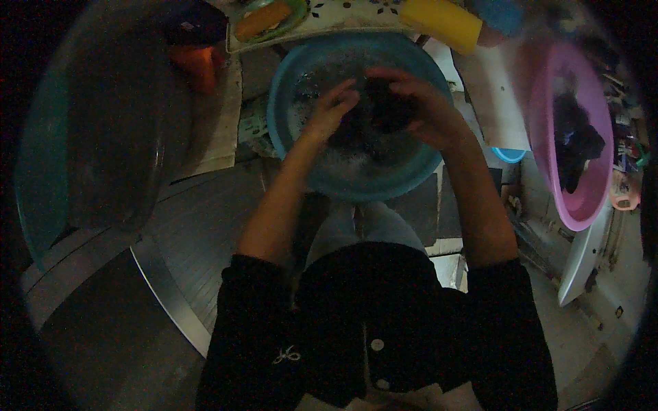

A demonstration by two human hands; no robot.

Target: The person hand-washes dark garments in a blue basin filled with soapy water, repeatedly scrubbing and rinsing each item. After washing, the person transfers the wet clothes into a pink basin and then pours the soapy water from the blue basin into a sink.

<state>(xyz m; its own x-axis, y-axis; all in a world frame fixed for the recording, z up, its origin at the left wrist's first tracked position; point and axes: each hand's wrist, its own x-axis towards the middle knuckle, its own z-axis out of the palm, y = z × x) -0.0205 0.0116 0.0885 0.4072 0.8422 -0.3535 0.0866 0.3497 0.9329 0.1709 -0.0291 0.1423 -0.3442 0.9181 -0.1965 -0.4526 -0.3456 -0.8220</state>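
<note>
A round blue basin (pixel 276 109) stands in front of me with sudsy water (pixel 353 161) in it. Over its middle, my right hand (pixel 428 103) curves around a dark bundled cloth (pixel 392 108). My left hand (pixel 332 113) is beside the cloth, its fingers stretched toward it and slightly apart, with nothing visible in them. More dark material shows low in the water between the hands, too dim to make out clearly.
A pink basin (pixel 558 185) with dark cloths (pixel 579 140) stands at the right. Behind the blue basin are a patterned board (pixel 356 17), an orange bar on a green dish (pixel 264 20) and a yellow object (pixel 442 24). Large dark tubs (pixel 113 137) fill the left.
</note>
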